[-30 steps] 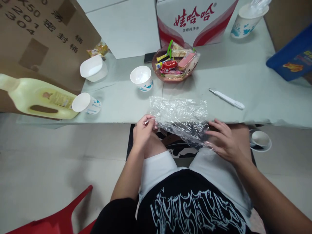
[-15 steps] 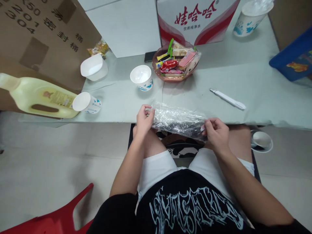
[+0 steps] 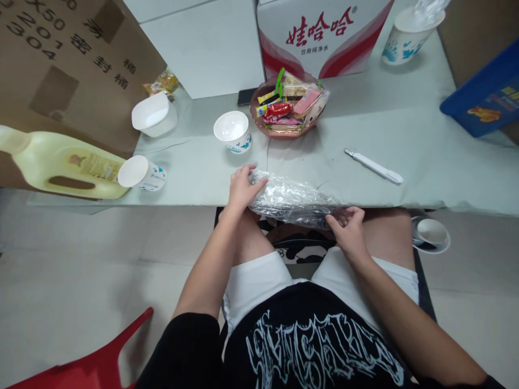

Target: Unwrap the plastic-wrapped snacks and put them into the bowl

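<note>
A crinkled sheet of clear plastic film (image 3: 290, 197) stretches between my hands at the table's front edge, partly over my lap. My left hand (image 3: 244, 189) grips its left end, thumb on top and fingers behind. At the lower right end, my right hand (image 3: 348, 229) holds the film between thumb and curled fingers. Whether anything lies inside the film cannot be made out. Beyond it are a paper cup (image 3: 233, 131) and a pink glass bowl (image 3: 263, 129) of wrapped snacks. A white utility knife (image 3: 375, 166) lies to the right.
At the left stand a yellow jug (image 3: 60, 162), another paper cup (image 3: 141, 173) and a white plastic tub (image 3: 154, 114). Boxes, including a red-and-white carton (image 3: 320, 40), line the back. A blue container (image 3: 482, 94) stands right. A red chair (image 3: 93, 356) is at lower left.
My right hand has moved slightly left and down along the film, bringing my hands closer together. My left thumb now reaches farther over the film, which looks more bunched.
</note>
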A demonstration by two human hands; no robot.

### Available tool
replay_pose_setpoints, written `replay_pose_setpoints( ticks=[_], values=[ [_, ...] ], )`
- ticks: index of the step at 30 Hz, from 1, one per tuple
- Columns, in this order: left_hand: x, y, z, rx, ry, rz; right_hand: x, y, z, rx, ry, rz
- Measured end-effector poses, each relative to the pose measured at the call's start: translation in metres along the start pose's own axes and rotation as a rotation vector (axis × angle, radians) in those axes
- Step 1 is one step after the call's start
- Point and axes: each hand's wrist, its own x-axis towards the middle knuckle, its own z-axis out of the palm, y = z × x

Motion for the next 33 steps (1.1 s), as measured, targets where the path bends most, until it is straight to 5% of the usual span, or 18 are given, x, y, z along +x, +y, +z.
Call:
replay_pose_setpoints(
  ticks=[8,14,16,19,22,24,28,33],
  values=[
    [-0.009,0.015,-0.017,-0.454,-0.234,0.024,-0.014,-0.004,-0.005,0.163,-0.183,0.047],
    [-0.010,0.056,-0.056,-0.549,-0.470,0.020,-0.018,-0.049,-0.045,-0.235,0.017,-0.412],
    [-0.010,0.073,-0.059,-0.551,-0.532,0.028,-0.007,-0.075,-0.043,-0.321,-0.156,-0.533],
    [-0.006,0.095,-0.057,-0.574,-0.515,0.065,0.013,-0.112,-0.016,-0.334,-0.587,-0.584],
    [0.004,0.108,-0.060,-0.587,-0.556,0.119,0.026,-0.130,0.015,-0.252,-0.967,-0.461],
    [0.013,0.108,-0.069,-0.605,-0.536,0.118,0.027,-0.132,0.026,-0.185,-1.058,-0.341],
    [0.013,0.087,-0.075,-0.717,-0.409,0.022,0.026,-0.120,0.029,0.013,-0.830,-0.185],
    [-0.027,0.050,-0.016,-1.007,-0.756,-0.210,0.031,-0.103,0.026,0.102,-0.575,-0.083]
  ],
)
